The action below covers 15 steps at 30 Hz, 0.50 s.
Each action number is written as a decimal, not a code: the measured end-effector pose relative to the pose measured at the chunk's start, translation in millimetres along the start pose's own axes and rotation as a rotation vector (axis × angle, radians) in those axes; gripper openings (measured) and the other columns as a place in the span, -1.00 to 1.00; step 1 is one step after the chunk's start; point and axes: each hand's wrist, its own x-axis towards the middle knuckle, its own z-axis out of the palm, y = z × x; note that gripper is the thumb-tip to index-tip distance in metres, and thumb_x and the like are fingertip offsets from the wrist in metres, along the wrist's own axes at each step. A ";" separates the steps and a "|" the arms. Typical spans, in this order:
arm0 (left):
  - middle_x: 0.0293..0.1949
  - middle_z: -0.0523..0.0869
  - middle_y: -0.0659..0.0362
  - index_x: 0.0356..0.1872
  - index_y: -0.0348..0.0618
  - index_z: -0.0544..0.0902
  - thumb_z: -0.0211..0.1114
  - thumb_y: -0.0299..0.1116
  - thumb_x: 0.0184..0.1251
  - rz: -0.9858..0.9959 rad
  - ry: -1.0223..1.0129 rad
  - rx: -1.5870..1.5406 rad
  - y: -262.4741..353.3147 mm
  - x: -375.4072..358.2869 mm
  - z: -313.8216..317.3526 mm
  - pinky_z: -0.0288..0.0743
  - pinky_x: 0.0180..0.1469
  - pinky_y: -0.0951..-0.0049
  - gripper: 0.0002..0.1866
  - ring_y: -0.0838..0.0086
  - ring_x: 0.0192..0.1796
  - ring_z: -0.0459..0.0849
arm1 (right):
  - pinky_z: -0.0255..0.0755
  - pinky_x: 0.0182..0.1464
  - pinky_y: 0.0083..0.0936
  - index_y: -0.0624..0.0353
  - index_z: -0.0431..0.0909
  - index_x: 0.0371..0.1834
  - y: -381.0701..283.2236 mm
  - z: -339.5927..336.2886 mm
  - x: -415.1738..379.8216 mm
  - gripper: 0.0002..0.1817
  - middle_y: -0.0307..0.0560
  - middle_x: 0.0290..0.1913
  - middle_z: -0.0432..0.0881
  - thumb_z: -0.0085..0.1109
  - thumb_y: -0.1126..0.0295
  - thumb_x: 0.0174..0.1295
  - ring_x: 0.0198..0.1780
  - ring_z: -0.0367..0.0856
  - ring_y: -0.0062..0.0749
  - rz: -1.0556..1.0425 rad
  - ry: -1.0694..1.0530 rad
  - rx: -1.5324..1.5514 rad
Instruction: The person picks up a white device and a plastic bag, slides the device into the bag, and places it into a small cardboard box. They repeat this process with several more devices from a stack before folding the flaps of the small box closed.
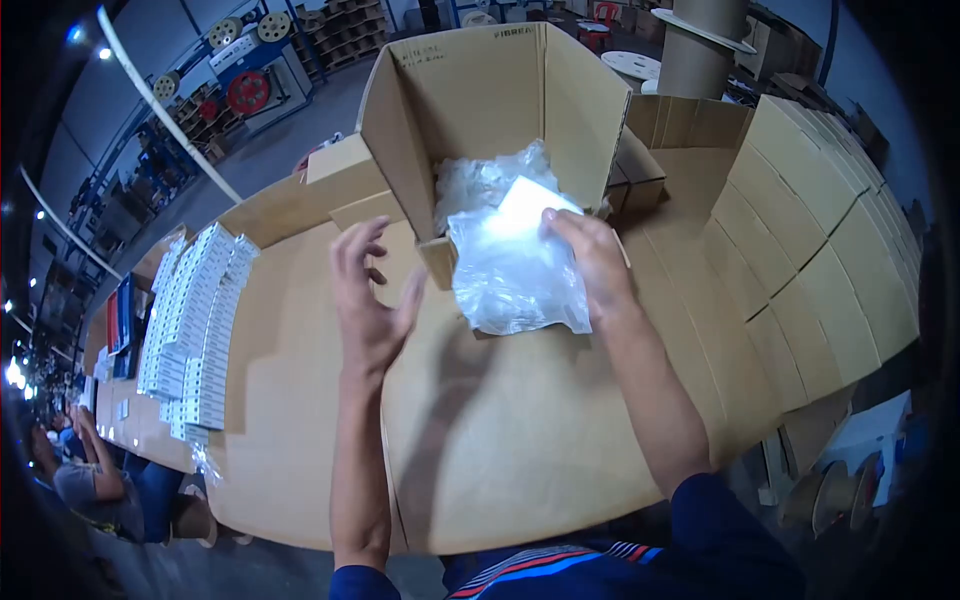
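Note:
My right hand point(592, 255) grips a clear plastic bag point(520, 285) by its upper right side, with the thumb over a white sheet point(530, 203) at the bag's top. The bag hangs in front of a tall open cardboard box point(475, 85), overlapping its front edge in this view. Inside that box lies crumpled clear plastic point(480, 180). To the left of the bag, my left hand point(370, 295) is raised over the table, fingers spread and curved, holding nothing.
Stacks of small white boxes point(190, 325) stand on the table point(290, 390) at left. Large stacked cardboard cartons point(800, 230) line the right side. A smaller carton point(340, 170) sits behind the open box. Another person point(100, 485) sits at the far left.

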 end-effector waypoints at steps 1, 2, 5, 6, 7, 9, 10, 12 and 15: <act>0.18 0.63 0.07 0.26 -0.04 0.63 0.63 -0.50 0.05 0.125 -0.033 0.039 4.9 -15.4 -3.8 0.59 0.02 0.29 -0.34 0.24 0.19 0.62 | 0.48 -0.20 -0.60 0.28 0.70 -0.31 9.9 0.0 -21.2 -0.72 -0.25 -0.35 0.65 0.24 0.31 0.53 -0.32 0.57 -0.63 0.087 0.031 0.041; 0.28 0.62 0.07 0.28 0.02 0.64 0.67 -0.48 -0.05 0.255 -0.067 0.076 9.4 -28.5 -5.2 0.57 0.16 0.22 -0.26 0.14 0.31 0.58 | 0.49 -0.21 -0.59 0.28 0.70 -0.32 21.0 1.3 -38.3 -0.71 -0.24 -0.35 0.66 0.23 0.31 0.54 -0.31 0.58 -0.62 0.096 0.036 0.020; 0.39 0.62 0.20 0.28 0.15 0.68 0.69 -0.39 -0.22 0.388 -0.207 0.050 43.2 -58.9 -13.7 0.46 0.38 0.15 -0.18 0.11 0.42 0.53 | 0.52 -0.22 -0.57 0.28 0.70 -0.28 62.4 -2.1 -84.4 -0.70 -0.21 -0.30 0.70 0.18 0.29 0.57 -0.28 0.62 -0.60 0.172 0.005 -0.060; 0.11 0.77 0.07 0.20 -0.07 0.68 0.63 -0.46 -0.05 0.406 -0.219 0.012 56.6 -63.5 -15.9 0.50 0.36 0.09 -0.35 0.02 0.29 0.64 | 0.54 -0.20 -0.56 0.29 0.71 -0.22 77.8 -7.6 -95.5 -0.69 -0.19 -0.25 0.71 0.16 0.27 0.58 -0.25 0.64 -0.58 0.220 -0.042 -0.093; 0.01 0.79 0.09 0.16 -0.13 0.69 0.60 -0.48 0.04 0.318 -0.252 -0.076 52.9 -76.6 -15.6 0.54 0.28 0.17 -0.44 0.12 0.17 0.70 | 0.57 -0.19 -0.55 0.30 0.71 -0.17 83.1 -6.3 -107.9 -0.68 -0.17 -0.21 0.72 0.14 0.25 0.60 -0.22 0.66 -0.57 0.270 -0.090 -0.126; -0.13 0.82 0.13 0.10 -0.22 0.70 0.56 -0.50 0.21 -0.007 -0.263 -0.232 45.0 -108.6 -14.2 0.59 0.13 0.31 -0.59 0.30 0.00 0.76 | 0.59 -0.11 -0.56 0.30 0.69 0.03 73.2 -0.5 -135.7 -0.64 -0.15 -0.10 0.72 0.11 0.18 0.63 -0.14 0.68 -0.55 0.388 -0.067 0.005; -0.18 0.81 0.15 0.07 -0.26 0.70 0.53 -0.49 0.28 -0.245 -0.236 -0.299 47.2 -125.6 -15.5 0.60 0.06 0.37 -0.65 0.38 -0.07 0.76 | 0.61 -0.07 -0.56 0.31 0.67 0.12 68.1 1.5 -148.3 -0.60 -0.14 -0.05 0.71 0.10 0.14 0.64 -0.09 0.69 -0.54 0.449 -0.056 0.066; -0.20 0.80 0.18 0.04 -0.34 0.69 0.45 -0.41 0.48 -0.540 -0.108 -0.422 46.0 -155.6 -13.1 0.58 -0.10 0.51 -0.74 0.57 -0.17 0.71 | 0.56 0.15 -0.52 0.33 0.56 0.35 78.8 -15.3 -163.6 -0.45 -0.11 0.09 0.67 0.08 0.03 0.64 0.07 0.66 -0.48 0.286 -0.141 0.008; -0.30 0.79 0.15 -0.01 -0.39 0.69 0.46 -0.42 0.45 -0.653 -0.026 -0.433 63.2 -183.8 -13.5 0.59 -0.21 0.49 -0.74 0.58 -0.28 0.70 | 0.49 0.27 -0.47 0.38 0.62 0.26 96.4 -24.5 -184.0 -0.51 -0.13 0.18 0.57 0.27 0.13 0.55 0.08 0.63 -0.46 -0.015 -0.193 -0.259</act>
